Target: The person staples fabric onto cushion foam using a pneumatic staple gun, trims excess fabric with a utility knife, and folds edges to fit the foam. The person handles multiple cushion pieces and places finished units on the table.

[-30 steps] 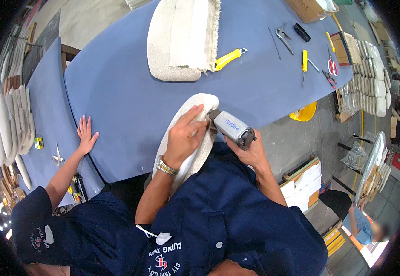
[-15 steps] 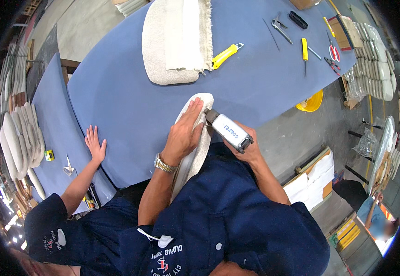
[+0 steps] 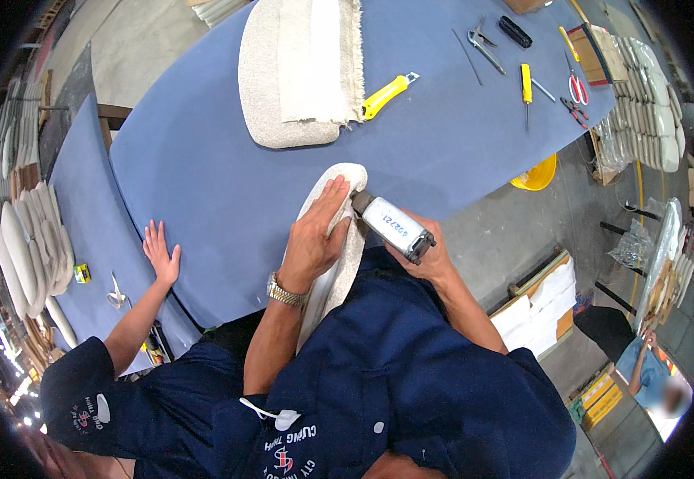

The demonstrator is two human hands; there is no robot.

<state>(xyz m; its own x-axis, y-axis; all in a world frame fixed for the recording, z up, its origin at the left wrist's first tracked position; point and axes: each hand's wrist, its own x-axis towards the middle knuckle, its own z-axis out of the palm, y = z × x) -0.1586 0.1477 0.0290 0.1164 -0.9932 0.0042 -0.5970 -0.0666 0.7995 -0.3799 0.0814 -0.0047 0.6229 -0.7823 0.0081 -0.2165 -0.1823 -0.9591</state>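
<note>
A narrow, light beige upholstered cushion (image 3: 345,275) leans between the blue table and my body. My left hand (image 3: 315,243) grips it near its far end, with the fingers extended along the fabric and the thumb by its right edge. A metal-banded watch is on that wrist. In my right hand (image 3: 427,254) is a white-and-dark staple gun (image 3: 395,223), its nose against or very close to the cushion's right edge beside my left fingertips. The gun hides most of my right fingers. Farther off lies a second beige cushion (image 3: 260,96) with frayed white cloth (image 3: 319,64) over it.
On the blue table (image 3: 203,176) lie a yellow utility knife (image 3: 387,96), a yellow-handled screwdriver (image 3: 526,84), grey pliers (image 3: 486,52) and red-handled scissors (image 3: 577,88). A co-worker's hand (image 3: 161,251) rests at left. A yellow bucket (image 3: 537,174) stands beyond the right edge.
The whole view has shifted slightly to the left. Both hands and the staple gun keep nearly the same place on the cushion.
</note>
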